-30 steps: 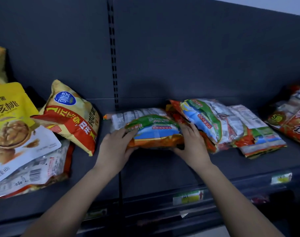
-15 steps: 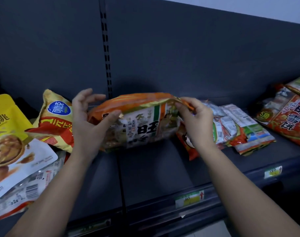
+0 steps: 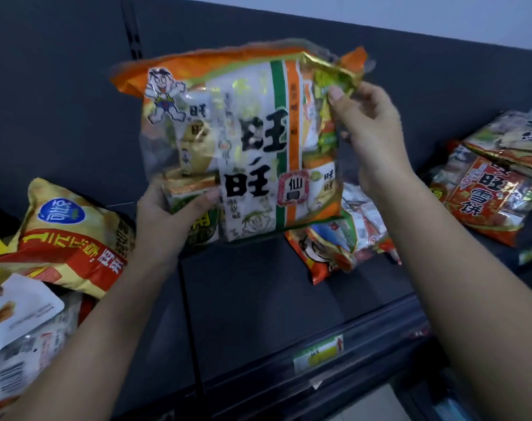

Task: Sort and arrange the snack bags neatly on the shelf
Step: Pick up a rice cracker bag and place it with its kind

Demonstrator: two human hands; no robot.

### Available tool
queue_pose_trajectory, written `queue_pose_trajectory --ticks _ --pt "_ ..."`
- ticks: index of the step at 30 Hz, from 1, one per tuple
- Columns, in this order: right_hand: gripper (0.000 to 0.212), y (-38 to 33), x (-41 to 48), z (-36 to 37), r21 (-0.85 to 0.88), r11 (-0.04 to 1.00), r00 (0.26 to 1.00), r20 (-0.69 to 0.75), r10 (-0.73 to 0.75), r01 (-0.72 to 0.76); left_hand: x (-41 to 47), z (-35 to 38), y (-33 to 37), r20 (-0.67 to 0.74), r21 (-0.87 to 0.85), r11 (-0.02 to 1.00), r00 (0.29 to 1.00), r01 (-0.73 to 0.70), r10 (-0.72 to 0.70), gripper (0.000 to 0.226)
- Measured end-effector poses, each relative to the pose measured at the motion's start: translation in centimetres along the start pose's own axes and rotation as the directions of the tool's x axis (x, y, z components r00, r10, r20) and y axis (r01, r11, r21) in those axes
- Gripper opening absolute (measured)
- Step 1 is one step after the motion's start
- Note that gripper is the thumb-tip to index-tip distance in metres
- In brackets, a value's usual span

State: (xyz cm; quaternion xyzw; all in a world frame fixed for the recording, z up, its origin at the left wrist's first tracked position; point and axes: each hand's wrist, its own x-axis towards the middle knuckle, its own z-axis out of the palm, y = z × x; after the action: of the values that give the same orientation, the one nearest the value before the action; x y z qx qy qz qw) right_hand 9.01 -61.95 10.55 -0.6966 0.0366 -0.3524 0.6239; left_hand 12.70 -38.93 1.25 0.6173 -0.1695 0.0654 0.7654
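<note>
While clear above the shelf (image 3: 258, 299), cracker bag (image 3: 252, 141): left fingers (image 3: 198, 203) round bottom edge, right fingers (image 3: 339, 100) pinched on top corner.

a green-and-white price label (image 3: 318, 354) with a red arrow, a slotted upright (image 3: 134, 31) running up the dark back panel (image 3: 61, 101), pale wall (image 3: 410, 10) above.

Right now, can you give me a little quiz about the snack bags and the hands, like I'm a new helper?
1. True or false: the orange-and-white bag lies flat on the shelf.
2. Fill in: the left hand grips the bag's ___ left corner.
3. What pinches its top right corner? A right hand; B tongs; C nothing.
Key: 1 false; 2 bottom; 3 A.
</note>
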Motion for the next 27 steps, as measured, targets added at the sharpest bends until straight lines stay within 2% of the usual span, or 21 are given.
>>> queue_pose_trajectory --ticks 3,5,7,9,10,13,17,19,22,27 --pt "0.050 2.0 -0.4 -2.7 -0.104 0.986 0.981 0.132 0.144 -0.131 0.8 2.9 1.3 -0.006 -0.071 0.996 0.999 0.046 -0.046 0.031" --pt "0.064 3.0 -0.4 -4.8 -0.131 0.977 0.969 0.158 0.188 -0.168 1.6 5.0 1.7 0.019 -0.069 0.994 0.996 0.090 -0.089 0.030" --pt "0.059 3.5 -0.2 -7.3 -0.142 0.971 0.971 0.116 0.210 -0.193 2.3 7.6 1.5 0.067 -0.059 0.987 0.987 0.148 -0.144 0.031" --pt "0.031 4.0 0.5 -10.2 -0.178 0.965 0.976 0.070 0.206 -0.191 2.7 10.9 0.8 0.095 -0.046 0.977 0.974 0.209 -0.204 0.035" --pt "0.029 4.4 1.0 -11.7 -0.198 0.959 0.976 0.040 0.213 -0.201 2.9 12.7 0.3 0.095 -0.042 0.971 0.968 0.235 -0.230 0.041" --pt "0.054 5.7 3.0 -16.4 -0.355 0.908 0.975 -0.087 0.204 -0.222 3.8 18.3 -1.4 0.094 0.039 0.959 0.955 0.281 -0.283 0.056" --pt "0.055 8.1 5.7 -22.5 -0.528 0.823 0.976 -0.158 0.147 -0.209 4.2 25.3 -4.0 0.172 0.233 0.958 0.963 0.164 -0.207 0.090" --pt "0.057 9.3 6.8 -25.0 -0.619 0.754 0.975 -0.176 0.137 -0.218 3.9 28.5 -5.2 0.254 0.354 0.932 0.951 0.079 -0.177 0.095" --pt "0.060 11.2 8.5 -28.4 -0.725 0.642 0.968 -0.187 0.165 -0.249 3.7 32.8 -7.5 0.376 0.519 0.853 0.883 0.051 -0.281 0.098" --pt "0.050 14.9 11.1 -32.2 -0.861 0.425 0.951 -0.188 0.244 -0.279 3.1 37.6 -11.0 0.398 0.737 0.675 0.805 0.005 -0.440 0.087"
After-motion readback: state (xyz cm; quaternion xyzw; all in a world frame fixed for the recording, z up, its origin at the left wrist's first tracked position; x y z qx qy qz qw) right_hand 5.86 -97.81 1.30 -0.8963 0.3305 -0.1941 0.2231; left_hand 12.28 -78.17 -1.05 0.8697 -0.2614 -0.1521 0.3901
